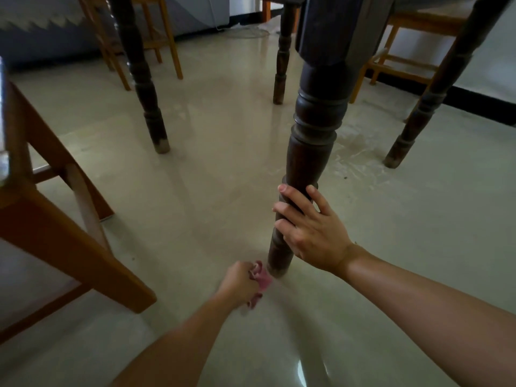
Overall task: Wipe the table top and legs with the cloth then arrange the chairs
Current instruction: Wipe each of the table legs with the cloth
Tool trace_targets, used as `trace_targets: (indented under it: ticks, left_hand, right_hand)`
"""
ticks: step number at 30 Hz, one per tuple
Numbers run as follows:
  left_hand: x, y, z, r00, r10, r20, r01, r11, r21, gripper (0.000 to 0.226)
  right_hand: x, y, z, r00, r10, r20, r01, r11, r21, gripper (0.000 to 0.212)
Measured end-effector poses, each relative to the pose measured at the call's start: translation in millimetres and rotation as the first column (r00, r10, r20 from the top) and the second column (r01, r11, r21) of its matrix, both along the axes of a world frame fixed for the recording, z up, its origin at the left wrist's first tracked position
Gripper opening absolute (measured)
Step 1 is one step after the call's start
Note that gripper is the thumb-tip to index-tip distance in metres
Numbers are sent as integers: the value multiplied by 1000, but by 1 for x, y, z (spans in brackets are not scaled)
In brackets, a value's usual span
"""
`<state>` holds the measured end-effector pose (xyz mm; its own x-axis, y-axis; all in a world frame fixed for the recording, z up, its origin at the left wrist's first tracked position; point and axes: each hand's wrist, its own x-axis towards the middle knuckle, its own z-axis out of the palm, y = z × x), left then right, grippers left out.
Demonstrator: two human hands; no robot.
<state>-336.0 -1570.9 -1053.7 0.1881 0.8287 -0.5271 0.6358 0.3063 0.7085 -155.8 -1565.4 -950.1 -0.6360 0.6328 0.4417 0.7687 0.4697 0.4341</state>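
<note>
I look under a dark wooden table. Its nearest turned leg (310, 146) stands in the middle of the view. My right hand (307, 227) wraps its fingers round the lower part of this leg. My left hand (240, 283) grips a bunched pink cloth (262, 277) just left of the leg's foot, close to the floor. Three more dark table legs stand behind: one at the left (145, 88), one at the far middle (282, 54), one at the right (427, 99).
A light wooden chair (55, 219) stands close at the left, its legs reaching toward my left arm. Two more chairs stand at the back left (164, 37) and back right (402, 51). The pale tiled floor (209, 163) is glossy, with wet streaks at the right.
</note>
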Motion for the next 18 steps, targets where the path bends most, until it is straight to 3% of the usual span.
trace_targets:
  ticks: [4, 7, 10, 13, 18]
  left_hand:
    - [-26, 17, 31, 986, 166, 26, -167, 984, 66, 22]
    - [-44, 10, 55, 973, 230, 10, -230, 973, 6, 20]
    - [-56, -16, 87, 952, 284, 114, -270, 955, -123, 11]
    - [-65, -39, 127, 940, 325, 104, -306, 939, -159, 16]
    - [-81, -55, 212, 918, 392, 68, -367, 901, -232, 20]
  right_hand:
    - [-4, -10, 8, 998, -56, 6, 56, 993, -106, 7]
    - [-9, -18, 21, 992, -122, 26, 124, 965, -230, 16]
    - [-14, -29, 42, 980, -182, 75, 197, 901, -386, 24]
    - [-27, -39, 70, 957, -251, 145, 289, 795, -533, 27]
    - [-57, -52, 132, 888, -342, 308, 452, 523, -722, 45]
